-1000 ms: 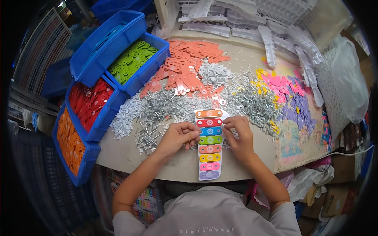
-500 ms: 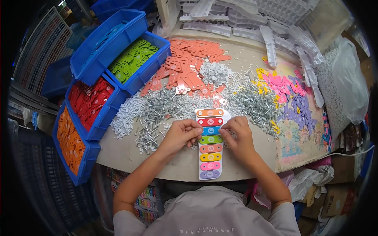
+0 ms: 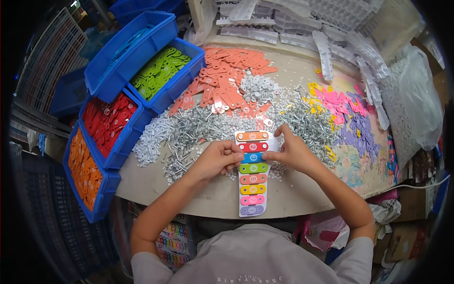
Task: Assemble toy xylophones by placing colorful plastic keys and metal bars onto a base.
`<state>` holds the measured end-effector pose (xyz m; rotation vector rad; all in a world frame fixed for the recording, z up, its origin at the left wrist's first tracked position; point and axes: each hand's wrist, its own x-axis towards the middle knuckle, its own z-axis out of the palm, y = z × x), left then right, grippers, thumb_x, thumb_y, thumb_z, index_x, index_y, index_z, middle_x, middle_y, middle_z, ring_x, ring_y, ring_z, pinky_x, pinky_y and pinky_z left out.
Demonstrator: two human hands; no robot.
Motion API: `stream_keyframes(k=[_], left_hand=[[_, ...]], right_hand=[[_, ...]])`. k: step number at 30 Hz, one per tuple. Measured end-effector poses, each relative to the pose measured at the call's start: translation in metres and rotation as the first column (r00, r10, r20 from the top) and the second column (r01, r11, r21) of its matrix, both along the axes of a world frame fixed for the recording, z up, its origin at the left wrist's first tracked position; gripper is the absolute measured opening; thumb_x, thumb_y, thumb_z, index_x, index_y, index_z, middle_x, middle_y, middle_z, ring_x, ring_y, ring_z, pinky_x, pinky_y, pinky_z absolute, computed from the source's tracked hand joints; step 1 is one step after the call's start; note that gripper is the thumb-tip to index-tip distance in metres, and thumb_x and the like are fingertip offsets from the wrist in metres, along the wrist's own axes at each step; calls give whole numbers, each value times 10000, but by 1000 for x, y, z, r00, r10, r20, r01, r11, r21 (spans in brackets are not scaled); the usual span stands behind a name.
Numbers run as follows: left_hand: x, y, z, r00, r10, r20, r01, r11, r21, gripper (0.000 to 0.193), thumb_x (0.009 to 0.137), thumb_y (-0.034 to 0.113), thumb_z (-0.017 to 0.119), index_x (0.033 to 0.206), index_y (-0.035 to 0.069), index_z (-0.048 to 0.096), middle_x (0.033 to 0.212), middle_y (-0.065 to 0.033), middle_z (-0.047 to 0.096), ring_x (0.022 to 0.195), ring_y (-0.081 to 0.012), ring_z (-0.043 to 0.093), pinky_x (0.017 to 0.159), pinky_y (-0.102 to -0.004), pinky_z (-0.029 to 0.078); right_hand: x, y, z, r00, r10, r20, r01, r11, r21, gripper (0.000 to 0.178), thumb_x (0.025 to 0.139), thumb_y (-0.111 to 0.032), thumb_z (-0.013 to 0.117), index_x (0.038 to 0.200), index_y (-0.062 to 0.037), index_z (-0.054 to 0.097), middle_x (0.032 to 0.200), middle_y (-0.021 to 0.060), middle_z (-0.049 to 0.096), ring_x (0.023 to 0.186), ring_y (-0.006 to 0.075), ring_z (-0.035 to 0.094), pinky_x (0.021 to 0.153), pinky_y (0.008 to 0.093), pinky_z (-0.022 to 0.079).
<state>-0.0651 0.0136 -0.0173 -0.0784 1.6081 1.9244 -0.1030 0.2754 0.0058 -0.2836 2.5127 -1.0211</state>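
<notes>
In front of me on the table lies a toy xylophone, a white base with a column of coloured bars. White caps sit at both ends of the orange and red bars at its far end; the lower bars show dark holes. My left hand is closed, its fingertips pinched at the left end of the blue bar; what they hold, if anything, is too small to make out. My right hand has its thumb on the blue bar's right end, with the fingers raised apart from it.
Beyond the xylophone spread metal pins, small white caps and salmon bars. Pink bars and purple bars lie at right. Blue bins of coloured bars stand at left. White plastic bases are piled at the back.
My right hand has opened, its index finger lifting away and forward while the thumb stays at the blue bar. My left hand and the xylophone have hardly moved.
</notes>
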Motion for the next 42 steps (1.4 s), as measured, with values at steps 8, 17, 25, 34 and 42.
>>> stream_keyframes(k=[8, 17, 25, 34, 42], left_hand=[[0, 3, -25, 989, 2, -149, -32, 980, -197, 402, 914, 163, 721, 1181, 13, 459, 758, -33, 650, 613, -48, 534, 502, -198, 373], [-8, 10, -18, 994, -84, -66, 72, 982, -173, 445, 935, 163, 699, 1192, -8, 378, 975, -135, 685, 893, -127, 660, 746, -259, 516], [-7, 13, -26, 984, -48, -174, 14, 982, -190, 400, 922, 122, 694, 1144, 1, 383, 905, -96, 671, 795, -90, 641, 654, -246, 490], [9, -11, -12, 933, -19, -361, -181, 840, -512, 365, 909, 193, 722, 1182, 27, 545, 751, -66, 641, 680, -70, 588, 608, -274, 458], [10, -128, -10, 570, -219, -792, -739, 284, -610, 147, 876, 24, 631, 1010, 0, 685, 948, -166, 669, 889, -339, 652, 794, -383, 508]], right_hand=[[-8, 0, -10, 976, 89, 201, -65, 990, -123, 879, 765, -440, 852, 1356, 49, 424, 846, 137, 647, 742, 171, 638, 623, 294, 506], [-9, -5, -8, 918, 43, 395, 63, 966, -251, 657, 828, -286, 831, 1244, -14, 401, 785, 51, 605, 560, 66, 526, 427, 224, 376], [-10, -9, -8, 951, 76, 300, -31, 988, -149, 637, 851, -236, 811, 1263, 2, 387, 901, 59, 610, 707, 79, 567, 518, 240, 455], [17, -10, 0, 997, -70, 33, 72, 993, -90, 595, 851, -194, 772, 1316, -24, 441, 605, 2, 528, 529, 82, 496, 498, 262, 383], [40, 31, 3, 781, -351, -517, 287, 936, -203, 59, 903, -92, 681, 895, -40, 653, 601, 55, 517, 515, 129, 470, 498, 294, 375]])
